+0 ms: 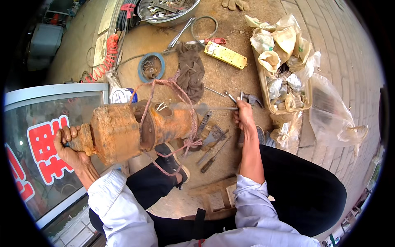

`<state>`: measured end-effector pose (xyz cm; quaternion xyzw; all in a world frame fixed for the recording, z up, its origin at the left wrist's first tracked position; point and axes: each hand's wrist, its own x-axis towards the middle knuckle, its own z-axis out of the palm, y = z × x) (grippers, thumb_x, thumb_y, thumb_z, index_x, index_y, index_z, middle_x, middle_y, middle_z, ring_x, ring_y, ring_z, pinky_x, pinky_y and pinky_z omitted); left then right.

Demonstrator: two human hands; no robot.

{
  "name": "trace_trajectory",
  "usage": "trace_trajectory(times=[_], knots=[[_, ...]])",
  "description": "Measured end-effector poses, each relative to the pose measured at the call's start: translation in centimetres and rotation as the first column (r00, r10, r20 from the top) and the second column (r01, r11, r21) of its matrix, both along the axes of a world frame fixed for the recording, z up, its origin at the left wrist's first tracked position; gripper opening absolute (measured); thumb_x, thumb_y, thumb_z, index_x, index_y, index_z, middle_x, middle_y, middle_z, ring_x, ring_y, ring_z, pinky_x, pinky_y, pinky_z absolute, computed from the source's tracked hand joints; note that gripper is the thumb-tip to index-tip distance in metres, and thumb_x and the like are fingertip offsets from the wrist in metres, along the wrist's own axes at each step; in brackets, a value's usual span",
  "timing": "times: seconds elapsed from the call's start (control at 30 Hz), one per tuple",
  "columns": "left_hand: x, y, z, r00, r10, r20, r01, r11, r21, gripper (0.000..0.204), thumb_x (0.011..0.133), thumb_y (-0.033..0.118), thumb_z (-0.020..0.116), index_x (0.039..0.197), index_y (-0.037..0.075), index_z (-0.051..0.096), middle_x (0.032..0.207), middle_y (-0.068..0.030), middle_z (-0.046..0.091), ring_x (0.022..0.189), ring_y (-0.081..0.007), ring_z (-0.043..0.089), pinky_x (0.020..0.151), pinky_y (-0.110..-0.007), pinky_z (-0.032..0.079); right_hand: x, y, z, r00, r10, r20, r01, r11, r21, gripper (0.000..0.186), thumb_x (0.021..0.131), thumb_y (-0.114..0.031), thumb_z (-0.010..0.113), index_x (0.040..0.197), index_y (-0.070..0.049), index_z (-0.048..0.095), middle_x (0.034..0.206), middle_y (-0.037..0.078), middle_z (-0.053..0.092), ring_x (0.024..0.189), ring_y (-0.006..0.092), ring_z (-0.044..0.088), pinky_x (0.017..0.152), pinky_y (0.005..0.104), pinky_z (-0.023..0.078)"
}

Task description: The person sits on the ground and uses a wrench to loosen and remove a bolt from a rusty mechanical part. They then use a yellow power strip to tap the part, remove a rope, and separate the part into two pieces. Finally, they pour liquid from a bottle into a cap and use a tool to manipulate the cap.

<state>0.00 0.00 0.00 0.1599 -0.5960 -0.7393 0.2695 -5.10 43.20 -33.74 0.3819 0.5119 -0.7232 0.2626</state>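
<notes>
A rusty pump body (117,131) with a pink rope (191,99) looped about it lies sideways in front of me. My left hand (70,144) is wrapped round its narrow left end. In my right hand (245,114) is a thin metal T-handled rod (220,108), its shaft pointing left at the pump's right end. The rod's tip is blurred, so whether it touches the pump I cannot tell. White strips (161,107) show at an opening on the pump's upper side. Beside my right hand, a claw hammer (252,99) lies on the ground.
A screwdriver (210,164) and other tools lie between my feet. Beyond are a dark rag (191,70), a blue ring (142,68), a yellow power strip (225,54) and a tool bowl (181,17). A basket of bags (265,92) stands right; a glass sign panel (94,99) stands left.
</notes>
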Motion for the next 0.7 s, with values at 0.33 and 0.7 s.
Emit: trace_trajectory(times=[0.33, 0.7], knots=[[-0.1, 0.4, 0.3, 0.990, 0.130, -0.045, -0.128, 0.991, 0.042, 0.036, 0.097, 0.020, 0.057, 0.071, 0.015, 0.032, 0.067, 0.0001, 0.032, 0.064, -0.0148, 0.034, 0.066, -0.031, 0.038, -1.3, -2.7, -2.3, 0.797, 0.560, -0.225, -0.063, 0.448, 0.892, 0.026, 0.087, -0.024, 0.063, 0.091, 0.002, 0.061, 0.087, 0.028, 0.064, 0.083, 0.0479, 0.063, 0.072, 0.0523, 0.051], [-1.5, 3.2, -0.1, 0.971, 0.225, -0.080, -0.225, 0.974, 0.010, 0.024, 0.094, 0.018, 0.056, 0.075, 0.009, 0.046, 0.067, -0.0008, 0.038, 0.061, -0.0124, 0.040, 0.058, -0.029, 0.041, -2.1, -2.2, -0.2, 0.388, 0.876, 0.286, -0.432, -0.101, 0.896, 0.017, 0.083, -0.015, 0.060, 0.092, -0.009, 0.073, 0.093, 0.016, 0.072, 0.089, 0.0309, 0.072, 0.073, 0.0426, 0.059]])
